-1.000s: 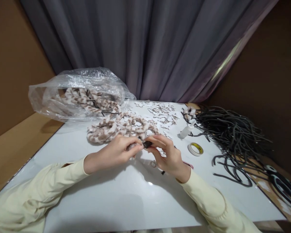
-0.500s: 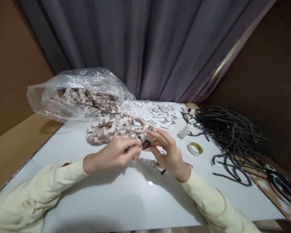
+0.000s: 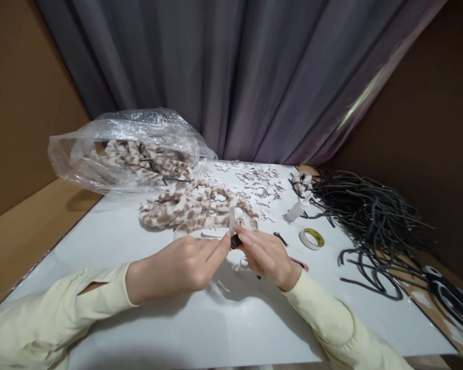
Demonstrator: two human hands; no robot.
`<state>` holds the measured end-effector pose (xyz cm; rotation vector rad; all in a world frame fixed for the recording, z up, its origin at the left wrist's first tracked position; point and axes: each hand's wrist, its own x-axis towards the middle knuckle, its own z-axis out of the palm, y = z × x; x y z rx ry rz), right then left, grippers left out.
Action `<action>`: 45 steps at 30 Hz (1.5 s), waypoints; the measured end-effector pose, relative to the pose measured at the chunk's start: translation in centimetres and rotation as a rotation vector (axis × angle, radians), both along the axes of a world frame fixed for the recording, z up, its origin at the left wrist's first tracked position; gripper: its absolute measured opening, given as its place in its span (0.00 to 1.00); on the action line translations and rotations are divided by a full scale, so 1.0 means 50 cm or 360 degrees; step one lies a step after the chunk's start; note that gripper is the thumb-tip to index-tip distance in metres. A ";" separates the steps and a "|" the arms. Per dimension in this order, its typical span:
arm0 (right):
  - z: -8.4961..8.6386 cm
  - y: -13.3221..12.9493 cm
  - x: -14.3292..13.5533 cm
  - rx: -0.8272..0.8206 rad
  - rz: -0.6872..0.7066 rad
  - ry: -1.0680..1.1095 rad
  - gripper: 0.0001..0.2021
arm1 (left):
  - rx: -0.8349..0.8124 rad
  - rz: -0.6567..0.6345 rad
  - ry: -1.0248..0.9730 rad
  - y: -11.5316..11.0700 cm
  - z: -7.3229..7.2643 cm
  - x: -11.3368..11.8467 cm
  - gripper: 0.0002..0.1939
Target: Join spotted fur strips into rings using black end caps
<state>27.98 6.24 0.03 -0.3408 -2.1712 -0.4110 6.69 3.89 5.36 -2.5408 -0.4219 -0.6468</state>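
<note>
My left hand (image 3: 185, 264) and my right hand (image 3: 268, 254) meet over the middle of the white table (image 3: 146, 329). Between their fingertips they pinch a small dark piece (image 3: 235, 241), the end of a black band. A thin whitish strip (image 3: 232, 222) stands up from the pinch point, held against my left fingers. Just beyond the hands lies a heap of brown-and-white furry bands (image 3: 195, 208). What else the palms hide cannot be seen.
A clear plastic bag (image 3: 127, 151) with more furry bands lies at the back left. A tape roll (image 3: 311, 238) and a small white bottle (image 3: 297, 208) sit to the right. A tangle of black bands (image 3: 370, 216) fills the right side, with scissors (image 3: 449, 295) at the edge. Small metal bits (image 3: 260, 180) are scattered at the back.
Both hands have drawn nearer to me, away from the furry heap. The right fingers, spread half a second ago, have closed on the dark piece. A whitish strip now sticks up.
</note>
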 end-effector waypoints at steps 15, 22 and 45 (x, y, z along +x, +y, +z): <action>-0.003 -0.038 -0.004 0.0118 -0.0145 0.0300 0.19 | 0.0240 0.0066 0.0203 -0.039 0.023 0.008 0.15; 0.018 -0.051 -0.004 0.0071 -0.0278 0.0161 0.18 | -0.0510 0.0031 -0.0320 -0.029 0.018 0.007 0.11; 0.046 -0.028 -0.033 -0.0583 0.0051 0.0136 0.08 | -0.2718 0.0349 -0.0655 0.038 0.041 0.005 0.15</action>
